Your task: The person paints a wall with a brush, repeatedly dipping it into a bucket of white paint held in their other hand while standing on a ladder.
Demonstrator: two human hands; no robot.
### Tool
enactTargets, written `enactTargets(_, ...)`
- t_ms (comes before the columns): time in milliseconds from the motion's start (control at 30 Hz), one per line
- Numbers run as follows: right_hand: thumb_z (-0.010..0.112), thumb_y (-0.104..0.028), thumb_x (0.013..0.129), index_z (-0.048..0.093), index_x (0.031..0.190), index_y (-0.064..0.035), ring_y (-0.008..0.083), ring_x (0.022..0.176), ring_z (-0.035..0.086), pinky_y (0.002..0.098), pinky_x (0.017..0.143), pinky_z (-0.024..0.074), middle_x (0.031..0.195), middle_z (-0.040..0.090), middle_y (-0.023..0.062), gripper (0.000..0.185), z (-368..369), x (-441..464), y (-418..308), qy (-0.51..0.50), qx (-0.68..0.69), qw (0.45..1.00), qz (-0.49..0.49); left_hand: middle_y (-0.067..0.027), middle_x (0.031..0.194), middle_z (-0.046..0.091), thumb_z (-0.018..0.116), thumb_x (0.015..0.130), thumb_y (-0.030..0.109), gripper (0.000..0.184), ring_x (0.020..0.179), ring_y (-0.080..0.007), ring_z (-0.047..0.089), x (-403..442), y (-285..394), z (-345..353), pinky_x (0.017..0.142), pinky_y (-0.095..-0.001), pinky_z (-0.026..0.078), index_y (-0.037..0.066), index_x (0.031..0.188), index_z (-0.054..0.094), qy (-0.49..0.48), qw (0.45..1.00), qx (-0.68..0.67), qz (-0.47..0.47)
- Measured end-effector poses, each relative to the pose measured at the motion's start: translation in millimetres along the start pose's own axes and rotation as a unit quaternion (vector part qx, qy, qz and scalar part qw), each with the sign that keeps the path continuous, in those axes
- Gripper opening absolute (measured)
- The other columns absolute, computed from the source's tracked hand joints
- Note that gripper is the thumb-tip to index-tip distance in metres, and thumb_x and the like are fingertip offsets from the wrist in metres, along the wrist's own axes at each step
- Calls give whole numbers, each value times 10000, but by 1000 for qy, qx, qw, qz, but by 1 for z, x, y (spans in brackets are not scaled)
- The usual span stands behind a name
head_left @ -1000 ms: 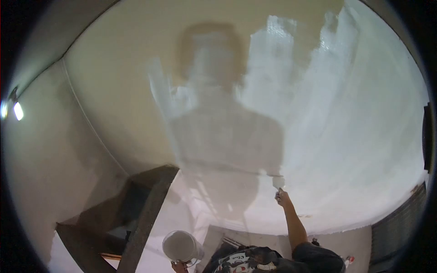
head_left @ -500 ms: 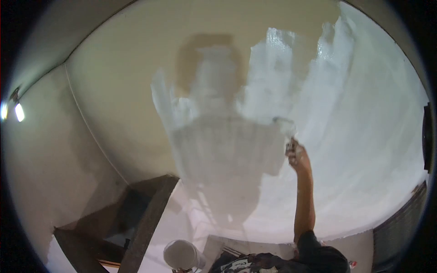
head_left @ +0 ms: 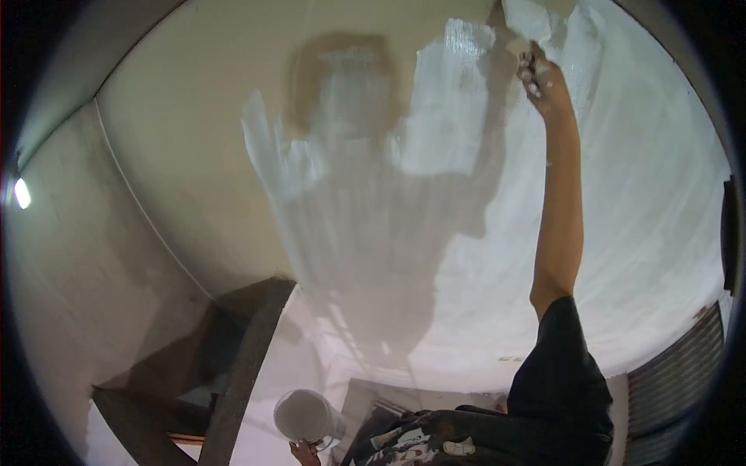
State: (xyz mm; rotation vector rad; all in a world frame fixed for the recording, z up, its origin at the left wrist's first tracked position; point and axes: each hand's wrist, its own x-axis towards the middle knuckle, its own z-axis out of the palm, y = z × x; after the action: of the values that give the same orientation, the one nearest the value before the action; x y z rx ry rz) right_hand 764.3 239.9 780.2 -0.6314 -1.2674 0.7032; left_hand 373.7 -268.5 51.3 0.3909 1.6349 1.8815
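Observation:
High on the wall (head_left: 622, 194), my right hand (head_left: 542, 78) is closed round the handle of a paint tool (head_left: 519, 46), whose wide flat end lies near the wall's upper part. My right arm is stretched far up. White wet-looking paint streaks cover much of the beige wall, with bare beige above and to the left. At the bottom, my left hand (head_left: 305, 450) grips the rim or handle of a round bucket (head_left: 303, 415) with pale contents. Its fingers show only in part.
A dark-edged opening (head_left: 252, 365) lies at the lower left, with a recess beyond it. A bright lamp (head_left: 22, 193) is at the far left. Dark corrugated material (head_left: 676, 373) stands at the lower right. My shadow falls across the wall.
My right hand has risen with the tool from the lower middle of the wall to near its top, and the arm has straightened. My left hand has stayed at the bucket.

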Motion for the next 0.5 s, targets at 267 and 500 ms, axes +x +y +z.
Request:
enactTargets(267, 410, -484, 875, 451, 560, -87, 91, 389, 370, 247, 374, 302, 473, 402, -2, 509, -36, -126, 166, 9, -109, 993, 52, -282, 1014, 507, 562, 832, 350, 666, 758, -323, 605, 0, -6, 10, 594, -350, 531, -124, 1189, 261, 32, 999, -21, -4)
enactTargets(500, 384, -471, 891, 325, 540, -134, 77, 334, 306, 244, 309, 236, 443, 317, -22, 490, -52, -284, 293, 50, -65, 959, 273, -255, 1038, 483, 602, 794, 354, 702, 772, -310, 589, 2, 4, 5, 613, -379, 543, -114, 1196, 265, -5, 1000, -12, -28)
